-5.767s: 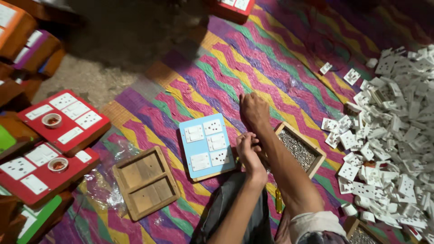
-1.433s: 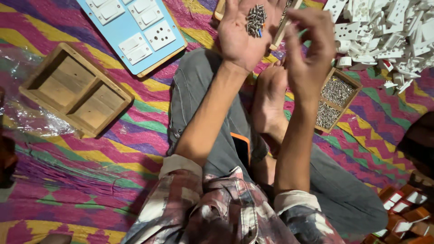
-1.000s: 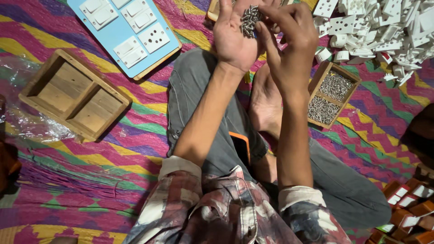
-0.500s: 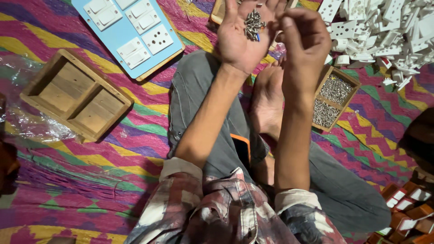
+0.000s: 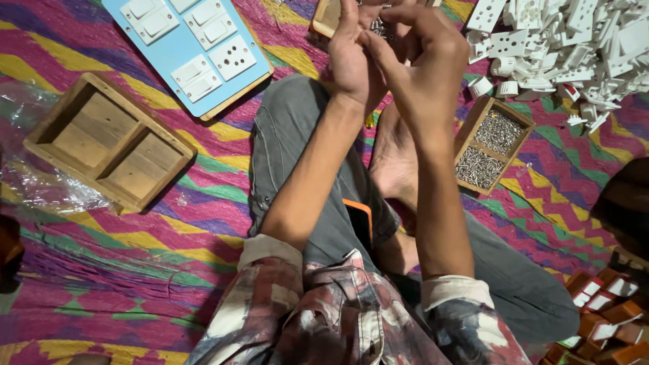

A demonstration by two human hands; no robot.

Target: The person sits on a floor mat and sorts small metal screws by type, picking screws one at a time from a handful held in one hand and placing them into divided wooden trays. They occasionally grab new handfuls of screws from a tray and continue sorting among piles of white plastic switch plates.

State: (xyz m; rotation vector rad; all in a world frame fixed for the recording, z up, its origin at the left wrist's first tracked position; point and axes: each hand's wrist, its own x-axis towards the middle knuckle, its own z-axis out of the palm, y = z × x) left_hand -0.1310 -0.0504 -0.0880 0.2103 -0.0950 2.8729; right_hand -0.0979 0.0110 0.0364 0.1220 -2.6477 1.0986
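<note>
My left hand [image 5: 353, 57] is raised palm-up at the top of the view, cupped around a small heap of dark metal screws [image 5: 382, 28]. My right hand [image 5: 422, 64] is in front of it, its fingertips pinching among those screws. Both hands hover above my crossed legs and bare foot [image 5: 392, 159]. A small wooden tray of screws [image 5: 492, 143] lies just right of my right forearm. A light blue board with white switches and sockets [image 5: 193, 44] lies on the mat to the upper left.
An empty two-compartment wooden box [image 5: 108, 140] sits at left on clear plastic wrap. A heap of white plastic switch parts [image 5: 574, 47] fills the upper right. Red-brown boxed parts [image 5: 602, 311] lie at lower right. A colourful zigzag woven mat [image 5: 169, 243] covers the floor.
My head has tilted down from the floor work to my lap. My left hand now holds screws, and my right hand has moved over it and picks among them.
</note>
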